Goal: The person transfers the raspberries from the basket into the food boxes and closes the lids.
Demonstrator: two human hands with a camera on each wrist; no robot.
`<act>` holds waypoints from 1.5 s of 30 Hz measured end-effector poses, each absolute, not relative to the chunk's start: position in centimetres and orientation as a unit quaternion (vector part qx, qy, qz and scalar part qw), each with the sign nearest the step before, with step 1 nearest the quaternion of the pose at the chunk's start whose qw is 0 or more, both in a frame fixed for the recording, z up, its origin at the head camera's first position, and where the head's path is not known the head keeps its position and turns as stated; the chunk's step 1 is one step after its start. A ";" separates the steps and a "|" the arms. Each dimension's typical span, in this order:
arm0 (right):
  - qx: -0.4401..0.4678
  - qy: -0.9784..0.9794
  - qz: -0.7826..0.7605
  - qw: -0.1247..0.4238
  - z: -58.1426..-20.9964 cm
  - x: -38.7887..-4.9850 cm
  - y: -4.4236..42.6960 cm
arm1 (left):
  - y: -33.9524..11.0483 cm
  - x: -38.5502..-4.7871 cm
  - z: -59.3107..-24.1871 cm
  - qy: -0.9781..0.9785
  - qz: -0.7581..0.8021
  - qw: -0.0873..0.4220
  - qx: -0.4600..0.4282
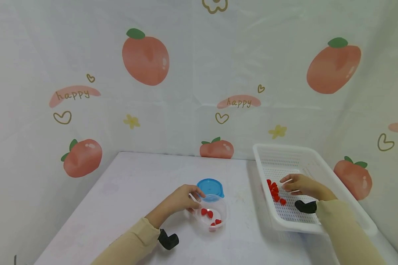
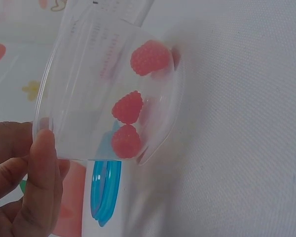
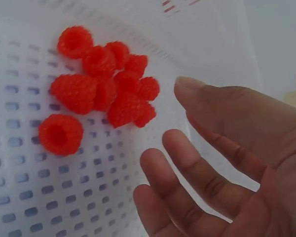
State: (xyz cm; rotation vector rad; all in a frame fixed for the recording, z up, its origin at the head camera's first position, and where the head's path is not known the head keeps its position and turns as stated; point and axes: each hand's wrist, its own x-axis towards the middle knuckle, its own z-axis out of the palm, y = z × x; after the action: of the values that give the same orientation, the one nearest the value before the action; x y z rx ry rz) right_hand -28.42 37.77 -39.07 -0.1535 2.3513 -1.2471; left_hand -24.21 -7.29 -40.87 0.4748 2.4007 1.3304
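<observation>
A clear plastic cup [image 1: 223,211] with several red raspberries [image 1: 210,214] at its bottom stands on the table. My left hand [image 1: 185,198] grips its rim between thumb and fingers; in the left wrist view the fingertips [image 2: 43,143] pinch the cup wall [image 2: 84,133]. Over the white basket [image 1: 331,176], my right hand [image 1: 303,185] is held with fingers apart and nothing between them. In the right wrist view a cluster of raspberries [image 3: 98,61] lies on the basket's slotted floor, beside the thumb and fingers of the right hand [image 3: 227,168].
A blue lid [image 1: 209,187] lies on the table just behind the cup. The basket stands at the table's right side, its left wall [image 1: 263,180] between the cup and the raspberries. A printed cloth [image 1: 185,110] hangs behind the table.
</observation>
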 end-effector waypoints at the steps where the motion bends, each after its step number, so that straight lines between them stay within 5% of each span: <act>1: -0.055 0.856 -0.452 0.246 -39.2 -28.5 37.8 | -7.3 -24.2 -40.9 0.849 0.469 0.177 0.168; 23: 0.024 0.862 -0.377 0.338 -39.8 -28.0 36.8 | -7.1 -24.1 -40.5 0.850 0.468 0.178 0.164; 45: 0.016 0.875 -0.346 0.338 -40.0 -28.4 36.7 | -7.1 -24.2 -40.9 0.848 0.472 0.177 0.162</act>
State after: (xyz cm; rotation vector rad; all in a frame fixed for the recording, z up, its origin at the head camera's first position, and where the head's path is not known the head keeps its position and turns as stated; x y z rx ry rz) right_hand -28.40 36.68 -40.04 0.0413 2.2791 -0.9023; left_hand -24.20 -7.06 -40.87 0.4577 2.4014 1.3365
